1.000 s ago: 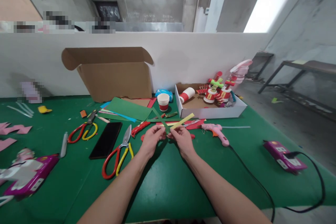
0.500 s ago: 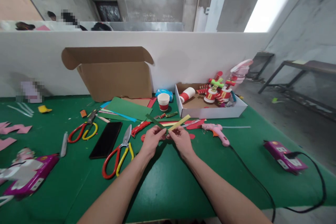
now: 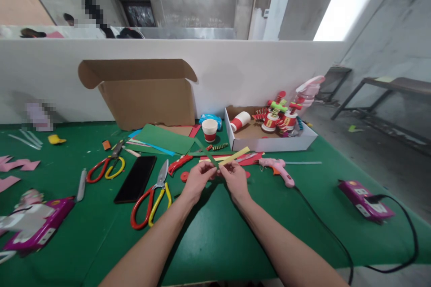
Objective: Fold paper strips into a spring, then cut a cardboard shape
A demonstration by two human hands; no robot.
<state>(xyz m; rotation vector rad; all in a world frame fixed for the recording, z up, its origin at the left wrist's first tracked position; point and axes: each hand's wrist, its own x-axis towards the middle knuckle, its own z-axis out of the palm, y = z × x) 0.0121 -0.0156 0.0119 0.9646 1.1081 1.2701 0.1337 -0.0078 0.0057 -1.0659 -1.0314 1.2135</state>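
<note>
Head view: 2 hands over the tabletop.
Left hand: grip pinched on the green strip.
Green strip: between the hands, aimed at 11 o'clock; tip shifted toward 2 o'clock within 0.5 s.
Right hand: grip pinched on the yellow strip.
Yellow strip: aimed at 2 o'clock, nudged toward 3 o'clock.
Strip junction: hidden at the fingertips; likely realignment, no new fold visible.
</note>
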